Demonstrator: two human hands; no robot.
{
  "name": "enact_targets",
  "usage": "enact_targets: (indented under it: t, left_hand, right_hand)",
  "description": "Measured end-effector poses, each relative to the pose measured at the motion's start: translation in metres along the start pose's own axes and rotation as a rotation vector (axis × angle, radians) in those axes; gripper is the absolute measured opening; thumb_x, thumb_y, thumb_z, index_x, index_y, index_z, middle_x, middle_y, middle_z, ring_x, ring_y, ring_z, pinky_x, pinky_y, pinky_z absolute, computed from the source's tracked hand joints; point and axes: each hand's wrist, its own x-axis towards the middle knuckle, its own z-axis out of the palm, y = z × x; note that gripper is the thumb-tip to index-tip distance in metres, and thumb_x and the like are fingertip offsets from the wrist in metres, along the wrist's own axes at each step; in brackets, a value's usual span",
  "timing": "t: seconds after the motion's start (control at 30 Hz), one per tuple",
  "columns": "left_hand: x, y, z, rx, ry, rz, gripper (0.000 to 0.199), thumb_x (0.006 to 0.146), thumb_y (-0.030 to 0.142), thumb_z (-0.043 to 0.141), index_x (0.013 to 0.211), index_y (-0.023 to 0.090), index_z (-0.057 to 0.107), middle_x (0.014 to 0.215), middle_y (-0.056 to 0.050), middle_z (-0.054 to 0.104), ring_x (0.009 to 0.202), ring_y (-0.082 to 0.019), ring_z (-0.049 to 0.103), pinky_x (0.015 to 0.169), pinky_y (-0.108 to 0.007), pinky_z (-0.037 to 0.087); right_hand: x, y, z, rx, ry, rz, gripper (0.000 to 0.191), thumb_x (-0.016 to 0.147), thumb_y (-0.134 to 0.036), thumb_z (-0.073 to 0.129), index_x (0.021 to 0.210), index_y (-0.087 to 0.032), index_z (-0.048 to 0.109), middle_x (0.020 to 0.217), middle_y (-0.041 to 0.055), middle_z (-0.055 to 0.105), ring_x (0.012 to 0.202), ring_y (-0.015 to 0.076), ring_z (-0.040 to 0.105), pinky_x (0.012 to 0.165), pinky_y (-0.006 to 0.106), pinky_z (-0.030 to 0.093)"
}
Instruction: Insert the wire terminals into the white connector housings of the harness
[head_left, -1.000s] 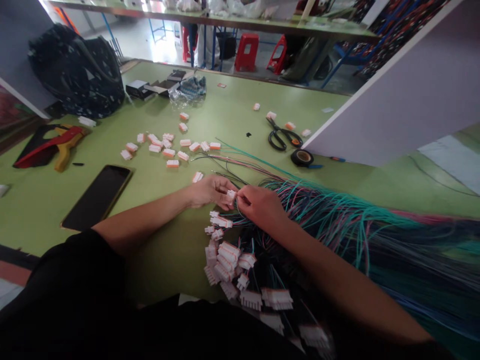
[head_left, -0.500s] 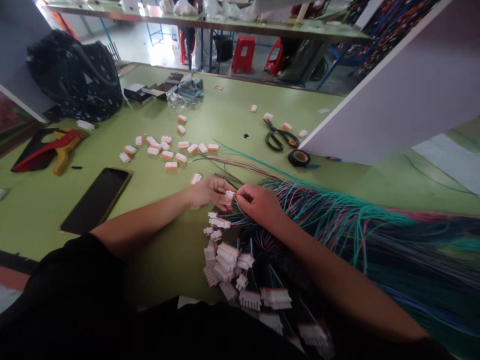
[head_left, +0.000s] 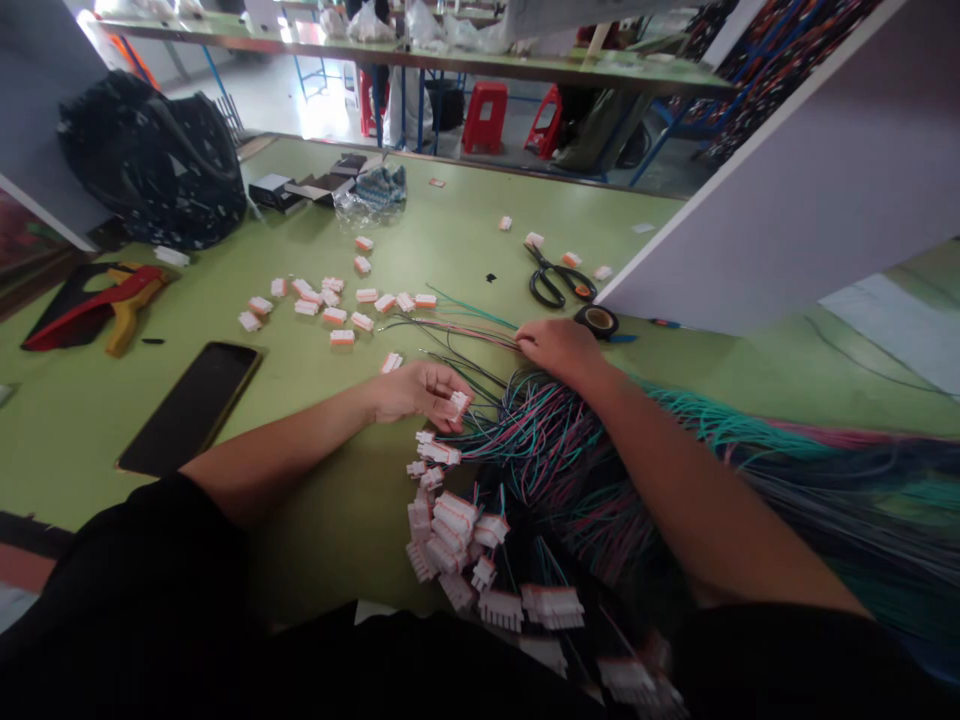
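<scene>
Head camera view: the left hand (head_left: 424, 392) gripped a white connector (head_left: 459, 402); the right hand (head_left: 559, 350) touched loose wires (head_left: 487, 330), its exact grip unclear.

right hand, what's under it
Thin green and pink wires run up to the fingertips of the right hand, and a wire bundle shows nearer the body. Whatever lies directly beneath the palm is covered.

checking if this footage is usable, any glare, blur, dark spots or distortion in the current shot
Head view: glare washes out the floor behind the table; the black sleeves sink into shadow; connectors at the bottom edge look smeared; the wide lens seems to stretch the edges.
</scene>
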Motion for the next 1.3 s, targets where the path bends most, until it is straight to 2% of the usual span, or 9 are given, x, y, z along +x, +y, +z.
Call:
enact_targets:
  t: [0.23, 0.4, 0.47, 0.57, 0.67, 0.8, 0.97, 1.07, 1.3]
  left_hand:
    - [0.0, 0.0, 0.001, -0.022, 0.006, -0.004, 0.039, 0.053, 0.018, 0.083, 0.084, 0.011, 0.061, 0.065, 0.0, 0.069, 0.057, -0.01, 0.066, 0.052, -0.018, 0.052]
    - [0.0, 0.0, 0.002, -0.021, 0.016, 0.013, 0.039, 0.054, 0.016, 0.082, 0.086, 0.01, 0.061, 0.064, 0.0, 0.068, 0.057, -0.011, 0.065, 0.052, -0.018, 0.052]
    - [0.0, -0.001, 0.001, -0.022, 0.01, 0.02, 0.037, 0.056, 0.015, 0.081, 0.086, 0.01, 0.061, 0.065, 0.0, 0.068, 0.056, -0.011, 0.065, 0.052, -0.018, 0.051]
    - [0.001, -0.002, -0.001, -0.019, 0.007, 0.024, 0.035, 0.058, 0.013, 0.079, 0.087, 0.011, 0.061, 0.067, -0.001, 0.068, 0.058, -0.012, 0.066, 0.053, -0.02, 0.052]
    - [0.001, -0.003, -0.002, -0.024, 0.011, 0.033, 0.035, 0.059, 0.012, 0.077, 0.089, 0.011, 0.061, 0.068, -0.001, 0.068, 0.06, -0.013, 0.066, 0.055, -0.021, 0.053]
    - [0.0, -0.002, 0.0, -0.068, 0.026, 0.065, 0.034, 0.059, 0.012, 0.078, 0.089, 0.011, 0.061, 0.067, -0.001, 0.068, 0.062, -0.013, 0.067, 0.055, -0.021, 0.054]
    - [0.0, -0.002, 0.002, -0.134, 0.062, 0.109, 0.034, 0.057, 0.013, 0.08, 0.084, 0.011, 0.061, 0.066, 0.0, 0.068, 0.064, -0.014, 0.069, 0.059, -0.021, 0.056]
    - [0.001, -0.003, 0.0, -0.144, 0.058, 0.105, 0.035, 0.057, 0.011, 0.08, 0.087, 0.011, 0.06, 0.068, 0.0, 0.069, 0.066, -0.014, 0.069, 0.061, -0.021, 0.056]
    - [0.0, -0.001, 0.0, -0.14, 0.048, 0.093, 0.033, 0.059, 0.011, 0.079, 0.085, 0.011, 0.059, 0.069, 0.0, 0.07, 0.065, -0.013, 0.069, 0.061, -0.02, 0.056]
  right_hand:
    - [0.015, -0.019, 0.008, -0.097, 0.004, 0.001, 0.035, 0.083, -0.015, 0.038, 0.096, -0.007, 0.069, 0.1, 0.0214, 0.068, 0.091, 0.0278, 0.063, 0.067, 0.033, 0.041]
    - [0.024, -0.008, 0.008, -0.004, 0.033, 0.036, 0.024, 0.077, -0.015, 0.046, 0.085, -0.01, 0.067, 0.091, 0.0191, 0.069, 0.085, 0.0261, 0.063, 0.067, 0.032, 0.043]
    - [0.026, 0.005, 0.007, 0.305, 0.088, 0.135, 0.014, 0.075, -0.018, 0.05, 0.079, -0.013, 0.063, 0.077, 0.0131, 0.068, 0.073, 0.0205, 0.063, 0.063, 0.03, 0.044]
    - [0.024, 0.023, 0.004, 1.025, 0.121, 0.255, 0.006, 0.071, -0.022, 0.054, 0.073, -0.018, 0.052, 0.058, 0.0006, 0.057, 0.049, 0.0104, 0.051, 0.053, 0.026, 0.043]
    - [0.022, 0.022, -0.004, 1.305, 0.099, 0.171, 0.012, 0.067, -0.022, 0.057, 0.076, -0.019, 0.05, 0.056, -0.0035, 0.052, 0.043, 0.0066, 0.041, 0.046, 0.023, 0.037]
    - [0.014, -0.018, -0.023, 1.095, 0.125, -0.059, 0.025, 0.068, -0.019, 0.057, 0.093, -0.017, 0.057, 0.064, -0.0008, 0.058, 0.05, 0.0085, 0.047, 0.053, 0.025, 0.039]
    - [-0.018, -0.071, -0.043, 0.819, 0.123, -0.322, 0.014, 0.073, -0.024, 0.053, 0.078, -0.017, 0.064, 0.063, -0.0016, 0.058, 0.057, 0.008, 0.048, 0.057, 0.023, 0.036]
    - [-0.039, -0.071, -0.038, 0.799, 0.094, -0.358, 0.013, 0.072, -0.024, 0.053, 0.069, -0.017, 0.064, 0.058, -0.0031, 0.056, 0.054, 0.0068, 0.044, 0.055, 0.022, 0.034]
    - [-0.061, -0.045, -0.005, 0.831, 0.068, -0.16, 0.015, 0.067, -0.026, 0.054, 0.068, -0.017, 0.065, 0.054, -0.0025, 0.055, 0.049, 0.0083, 0.045, 0.05, 0.022, 0.033]
